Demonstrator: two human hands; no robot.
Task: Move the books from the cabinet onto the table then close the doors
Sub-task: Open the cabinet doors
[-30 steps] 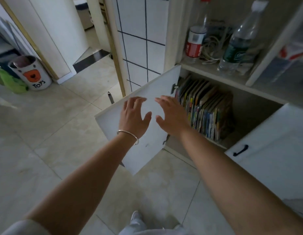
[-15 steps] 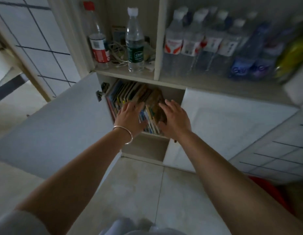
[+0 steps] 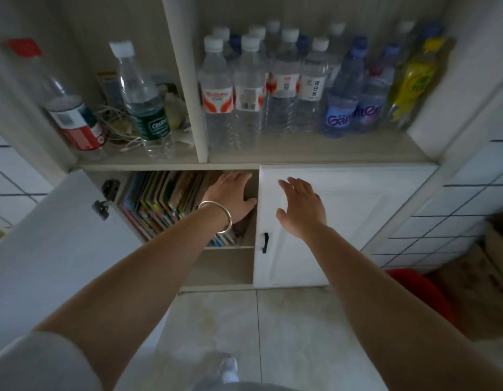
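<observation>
We've got books (image 3: 171, 204) upright in lower-left cabinet bay, leaning left. Our L hand (image 3: 233, 197) at row's right end, fingers straight, gripping nothing yet. R hand (image 3: 301, 206) relaxed over closed door (image 3: 357, 221), farther off.

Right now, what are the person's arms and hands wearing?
Both forearms are bare. The left hand has a plain silver bangle on its wrist; the right hand wears nothing. A pale short sleeve covers the left upper arm.
</observation>
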